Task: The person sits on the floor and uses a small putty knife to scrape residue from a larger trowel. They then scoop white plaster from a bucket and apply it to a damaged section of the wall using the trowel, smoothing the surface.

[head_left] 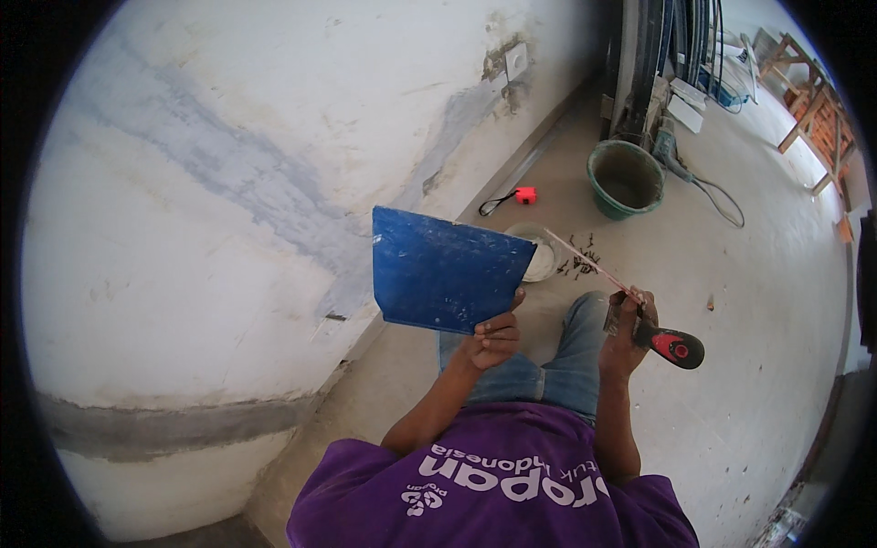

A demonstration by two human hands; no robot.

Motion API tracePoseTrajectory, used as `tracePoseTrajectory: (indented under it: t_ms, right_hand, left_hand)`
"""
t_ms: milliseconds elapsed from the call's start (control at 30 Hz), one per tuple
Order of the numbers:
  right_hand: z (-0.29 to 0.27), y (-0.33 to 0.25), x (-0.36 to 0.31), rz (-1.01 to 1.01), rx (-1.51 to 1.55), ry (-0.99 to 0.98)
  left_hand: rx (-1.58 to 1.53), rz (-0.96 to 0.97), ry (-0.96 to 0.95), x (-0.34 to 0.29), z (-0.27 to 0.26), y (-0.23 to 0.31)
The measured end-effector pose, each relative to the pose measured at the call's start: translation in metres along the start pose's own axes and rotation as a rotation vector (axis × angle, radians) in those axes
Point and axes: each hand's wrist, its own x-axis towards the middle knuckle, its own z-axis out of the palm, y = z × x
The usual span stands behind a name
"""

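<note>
My left hand [494, 339] grips the lower right edge of a flat blue board [446, 272], raised in front of the wall with white specks on its face. In my right hand [628, 331] is a putty knife with a black and red handle [674, 347], the handle pointing right. A thin pale strip [592, 263] runs from the right fingers up and left; whether it is the blade's edge or a separate stick, I cannot tell. Beyond the board's right corner, partly hidden by it, sits a round tub [545, 258] with whitish material inside.
Dark small pieces, perhaps screws, [581, 259] lie scattered beside the tub. Farther off are a red tape measure [525, 195] with a black strap, a green bucket [625, 212] and a corded power tool [670, 152]. The white wall [210, 265] at left bears grey patches.
</note>
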Motion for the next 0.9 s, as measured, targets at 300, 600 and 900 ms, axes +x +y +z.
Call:
tracePoseTrajectory:
  t_ms: [300, 600, 900]
  right_hand:
    - [-0.004, -0.022, 0.004, -0.153, 0.066, 0.191]
    - [0.023, 0.004, -0.016, -0.413, -0.282, -0.361]
    - [-0.004, 0.050, -0.004, -0.260, -0.354, -0.039]
  left_hand:
    - [0.768, 0.595, 0.558, 0.010, 0.023, 0.021]
    - [1.367, 0.907, 0.958, 0.012, 0.001, 0.011]
    - [1.214, 0.976, 0.999, 0.007, -0.001, 0.013]
